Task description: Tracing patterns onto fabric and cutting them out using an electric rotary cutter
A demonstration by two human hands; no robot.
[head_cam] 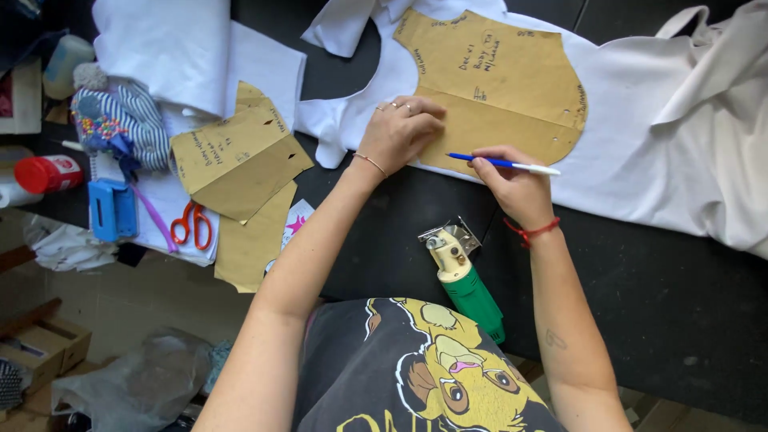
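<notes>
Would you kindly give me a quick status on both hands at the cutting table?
Left hand pressing brown paper pattern flat on white fabric. Right hand holding blue pen at pattern's lower edge. Green electric cutter lying idle between the forearms.

The pen (502, 164) I hold is blue with a white end, over a tan paper pattern (500, 80) on white fabric (640, 120). My tabletop (656, 296) is black. The cutter (468, 288) is green, the scissors (192, 226) orange-handled, my wrist cord (530, 232) red.
</notes>
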